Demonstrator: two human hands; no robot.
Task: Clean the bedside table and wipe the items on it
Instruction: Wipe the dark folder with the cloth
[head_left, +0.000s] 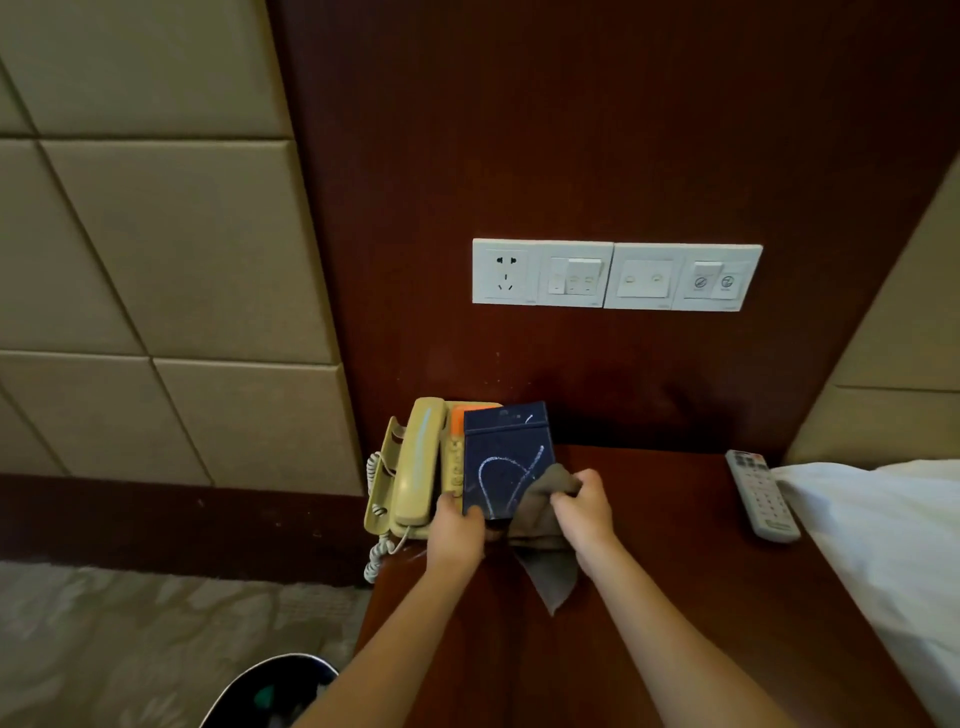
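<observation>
The left hand (457, 525) grips the box (506, 462); the right hand (584, 506) pinches the cloth (545, 525) at its 4 o'clock corner. A hard wipe could knock the phone (415, 467) off the counter (675, 545).

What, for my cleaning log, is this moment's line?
left hand holds blue box | right hand grips cloth against it | remote lies apart

At my 12 o'clock I see a dark wood wall panel (571, 130) carrying a white switch plate (617, 274). Beige padded panels (156, 234) fill 9 to 11 o'clock. Pale patterned carpet (130, 623) lies at 7, white bedding (883, 545) at 4, and the bedside table (727, 571) at 5.
</observation>
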